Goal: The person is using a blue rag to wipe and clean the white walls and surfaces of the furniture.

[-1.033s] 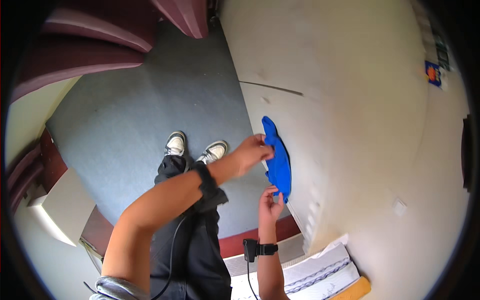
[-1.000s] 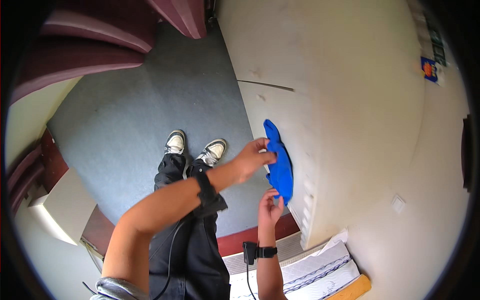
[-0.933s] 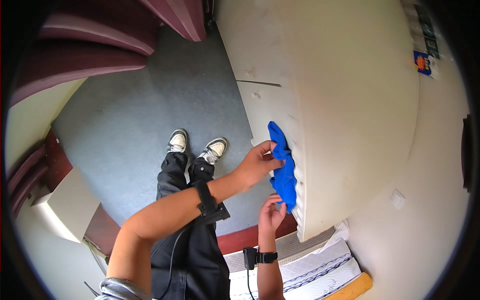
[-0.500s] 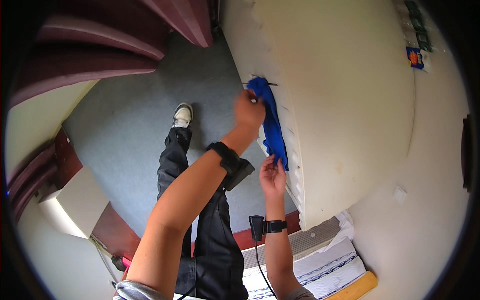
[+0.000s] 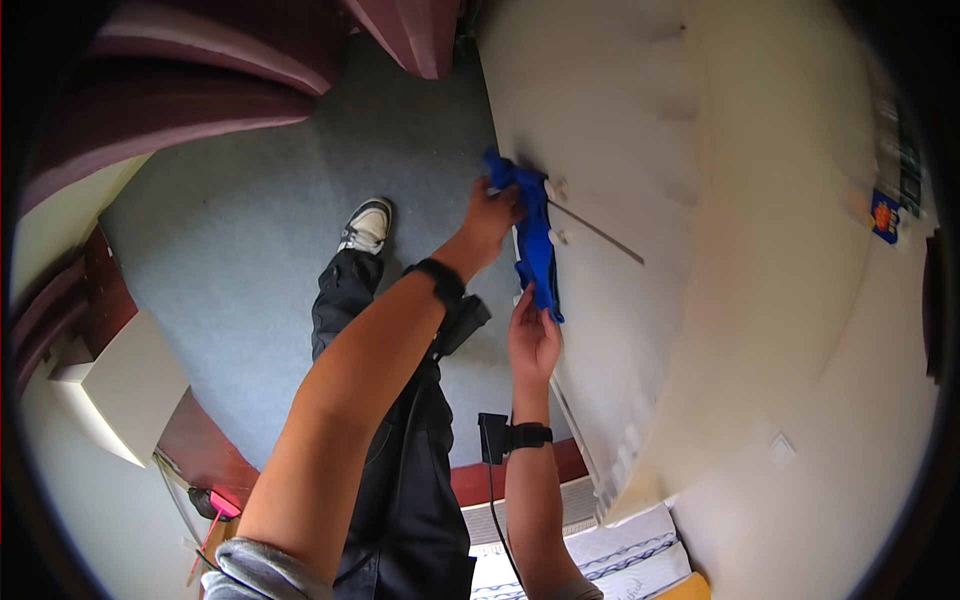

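Observation:
A long, narrow blue cloth (image 5: 538, 245) is stretched between my two hands, beside the white panel on the right. My left hand (image 5: 490, 218) grips it near its far end, and a bunched tip sticks out beyond the fingers. At the near end my right hand (image 5: 535, 338) pinches the cloth between thumb and fingers, palm partly turned up. Two small white knobs (image 5: 558, 237) show right against the cloth's right edge. A thin dark line (image 5: 600, 232) runs from between them across the white panel (image 5: 620, 330).
Grey floor (image 5: 250, 250) lies to the left, with my shoe (image 5: 367, 225) on it. Dark red curtains (image 5: 210, 90) hang at the far left. A white box-shaped piece (image 5: 125, 385) stands at the left. Patterned white bedding (image 5: 630, 565) is at the near right.
Both hands and the blue cloth have shifted slightly left. The cloth's far end is now bunched toward the left. The view has turned, showing more of the white panel with its knobs.

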A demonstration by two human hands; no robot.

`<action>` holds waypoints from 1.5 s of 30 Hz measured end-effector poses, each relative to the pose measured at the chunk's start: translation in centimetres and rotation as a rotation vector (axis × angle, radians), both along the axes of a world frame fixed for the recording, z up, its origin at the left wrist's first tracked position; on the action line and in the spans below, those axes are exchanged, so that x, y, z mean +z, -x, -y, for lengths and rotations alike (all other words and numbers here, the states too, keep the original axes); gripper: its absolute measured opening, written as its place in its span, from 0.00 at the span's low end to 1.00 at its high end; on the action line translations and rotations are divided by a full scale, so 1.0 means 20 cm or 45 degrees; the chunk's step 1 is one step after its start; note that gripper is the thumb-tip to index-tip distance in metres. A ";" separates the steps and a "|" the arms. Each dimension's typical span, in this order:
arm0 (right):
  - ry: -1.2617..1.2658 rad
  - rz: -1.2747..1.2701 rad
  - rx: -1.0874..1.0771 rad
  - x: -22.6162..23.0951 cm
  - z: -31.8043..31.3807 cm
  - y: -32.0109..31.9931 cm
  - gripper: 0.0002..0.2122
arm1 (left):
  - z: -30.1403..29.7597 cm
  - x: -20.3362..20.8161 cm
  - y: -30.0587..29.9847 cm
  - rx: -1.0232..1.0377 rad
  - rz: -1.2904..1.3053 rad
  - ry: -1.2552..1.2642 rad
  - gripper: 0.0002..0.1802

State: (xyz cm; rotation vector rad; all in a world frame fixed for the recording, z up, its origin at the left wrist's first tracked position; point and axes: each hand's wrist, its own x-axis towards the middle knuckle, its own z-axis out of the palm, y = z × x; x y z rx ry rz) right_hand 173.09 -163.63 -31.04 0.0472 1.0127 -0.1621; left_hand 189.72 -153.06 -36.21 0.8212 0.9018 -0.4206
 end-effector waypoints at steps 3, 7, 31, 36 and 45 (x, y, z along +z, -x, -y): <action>-0.075 0.255 -0.033 -0.23 0.08 -0.09 0.15 | 0.15 -0.10 -0.19 -0.513 -0.185 -0.219 0.23; -0.297 0.199 -0.099 -0.43 -0.18 -0.30 0.11 | -0.15 -0.26 -0.34 -0.568 -0.209 -0.336 0.23; -0.140 0.385 -0.473 1.01 -0.28 -0.49 0.10 | -0.13 1.12 -0.46 -0.385 0.283 0.555 0.26; -0.061 0.345 -0.290 0.77 -0.38 -0.72 0.10 | -0.24 0.87 -0.60 -0.327 0.124 0.139 0.15; 0.067 0.393 0.061 0.32 -0.44 -1.11 0.13 | -0.25 0.41 -0.98 -0.454 0.072 -0.140 0.09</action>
